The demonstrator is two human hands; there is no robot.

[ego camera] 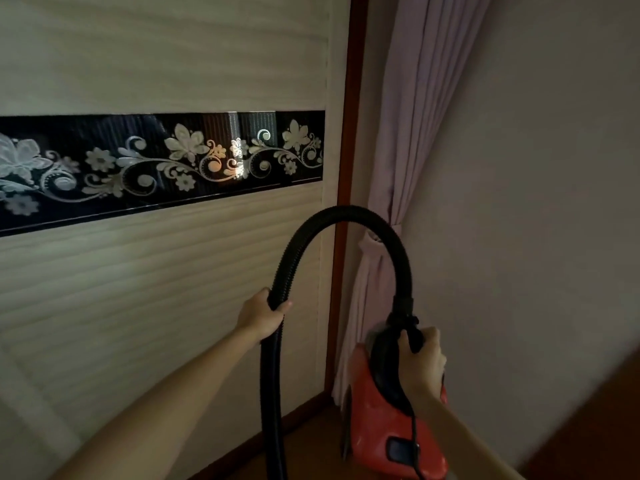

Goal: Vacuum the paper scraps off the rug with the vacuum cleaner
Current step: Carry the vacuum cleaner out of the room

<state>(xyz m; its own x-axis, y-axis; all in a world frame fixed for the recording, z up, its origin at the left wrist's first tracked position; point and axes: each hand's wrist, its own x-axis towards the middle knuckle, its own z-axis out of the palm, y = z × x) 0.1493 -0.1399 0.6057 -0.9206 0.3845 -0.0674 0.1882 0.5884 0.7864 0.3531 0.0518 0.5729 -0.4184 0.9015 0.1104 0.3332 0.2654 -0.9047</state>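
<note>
Head, vac (374,420) hose-end up, hose (346,212) arching left

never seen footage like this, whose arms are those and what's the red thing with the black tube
This is a single picture from a wide-angle camera worn on a person's head, so both arms are the wearer's own. The left hand grips a black ribbed hose, which arches up and over to the red vacuum cleaner. The right hand holds that machine by its black top handle. Behind are a pale panelled wall with a dark floral band, and a pink curtain.
</note>
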